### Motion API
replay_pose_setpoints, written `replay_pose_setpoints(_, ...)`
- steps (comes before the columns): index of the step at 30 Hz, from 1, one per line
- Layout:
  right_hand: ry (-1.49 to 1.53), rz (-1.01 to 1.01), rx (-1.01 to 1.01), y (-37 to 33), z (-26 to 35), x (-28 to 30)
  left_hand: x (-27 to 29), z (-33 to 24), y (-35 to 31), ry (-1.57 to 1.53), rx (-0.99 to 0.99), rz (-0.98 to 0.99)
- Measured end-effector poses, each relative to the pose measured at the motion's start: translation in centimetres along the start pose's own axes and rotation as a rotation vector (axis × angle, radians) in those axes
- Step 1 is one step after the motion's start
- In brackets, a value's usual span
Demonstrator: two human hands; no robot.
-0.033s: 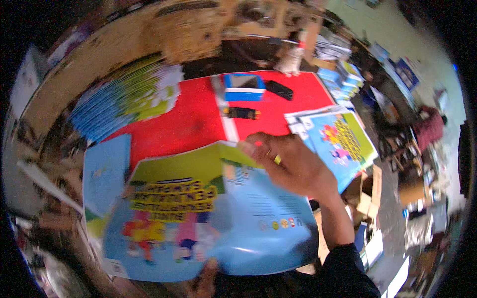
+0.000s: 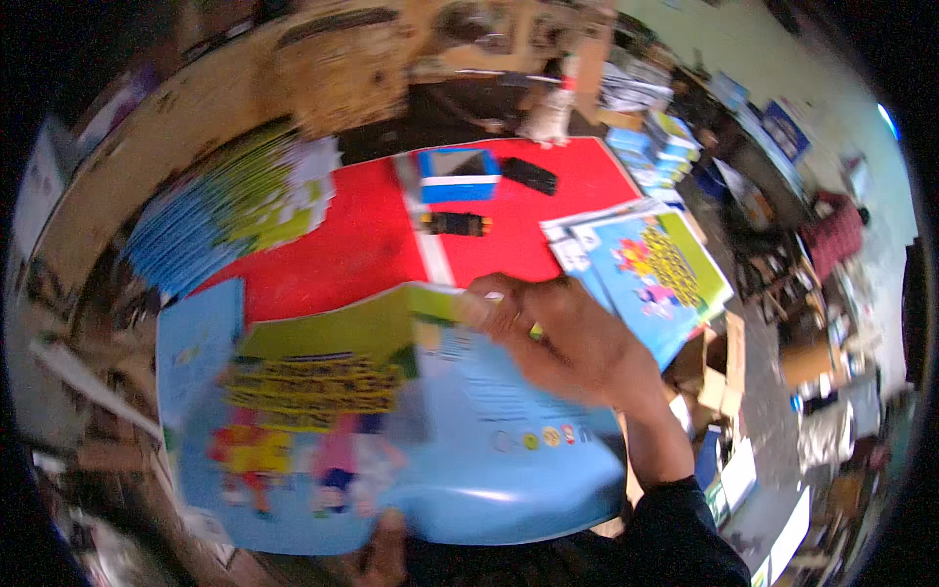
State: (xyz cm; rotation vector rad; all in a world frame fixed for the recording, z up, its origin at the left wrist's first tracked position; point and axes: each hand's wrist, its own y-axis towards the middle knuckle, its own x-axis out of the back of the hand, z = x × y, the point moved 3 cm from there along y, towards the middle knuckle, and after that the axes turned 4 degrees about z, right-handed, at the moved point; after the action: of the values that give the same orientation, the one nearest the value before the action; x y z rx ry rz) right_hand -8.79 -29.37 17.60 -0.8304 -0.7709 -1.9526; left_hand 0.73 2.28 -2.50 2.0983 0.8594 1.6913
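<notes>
A blue and green booklet cover sheet (image 2: pixel 460 479), printed with cartoon figures and yellow lettering, lies spread in front of me with its glossy right half bulging. The thumb of my left hand (image 2: pixel 386 548) presses on its near edge, and the rest of that hand is hidden beneath. Over the far edge, near the middle fold, my right hand (image 2: pixel 577 338) is closed, thumb and fingers pinching the sheet; a ring shows on one finger. Motion blurs the fingertips. Beyond the sheet is a red board (image 2: pixel 323 245) with a white strip down it.
At far left fans a thick pile of blue and green printed sheets (image 2: pixel 225 215). A blue box (image 2: pixel 458 176), a black object (image 2: pixel 528 176) and a dark object with orange ends (image 2: pixel 456 224) sit on the board. More covers (image 2: pixel 655 269) lie right. Another person (image 2: pixel 831 235) is far right.
The whole scene has shifted slightly left in the picture. The cover sheet's left part has moved a little left, and both hands keep their hold.
</notes>
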Motion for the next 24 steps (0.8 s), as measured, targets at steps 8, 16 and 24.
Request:
replay_pose_setpoints(8,0.909,-0.032,-0.399,-8.1,-0.3,1.8,1.1,0.9,17.8,-1.224,0.218,0.347)
replay_pose_setpoints(16,2.117,-0.484,0.763,-11.6,-4.7,0.8,-0.4,-7.8,28.0,-1.555,-0.282,0.784)
replay_pose_setpoints(24,1.241,-1.252,0.443,-14.1,-6.3,7.3,-3.1,-13.8,33.7,-1.539,-0.17,0.421)
